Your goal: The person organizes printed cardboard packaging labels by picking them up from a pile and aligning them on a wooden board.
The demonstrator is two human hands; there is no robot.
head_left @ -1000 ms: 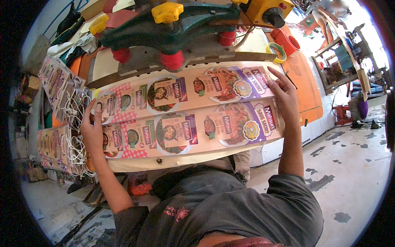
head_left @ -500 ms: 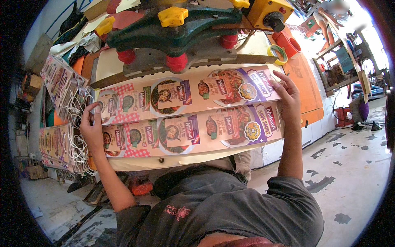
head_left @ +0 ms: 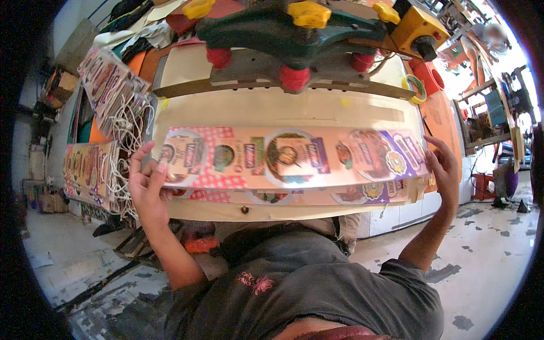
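A long printed strip (head_left: 294, 161), peach with pictures of food bowls, a red check pattern and a purple end, is held level between my hands and slightly blurred. My left hand (head_left: 148, 184) grips its left end, thumb on top and some fingers hidden. At the other end my right hand (head_left: 445, 167) has its fingers bent against the strip's edge. Beneath and nearer to me lies a second printed strip (head_left: 317, 196), mostly covered. Both are over a cream board (head_left: 272, 213) in front of a dark metal press bar (head_left: 226, 90).
Above the bar stands a green clamp frame (head_left: 255, 37) with yellow knobs and red feet. A yellow control box (head_left: 416, 34) and a tape roll (head_left: 418, 89) are at the right. Bundles of corded printed cards (head_left: 90, 170) lie left. Another person (head_left: 473, 54) is far right.
The farther strip has come away from the press bar toward me and now overlaps the nearer strip. Both hands moved nearer with it. The view has shifted, too.
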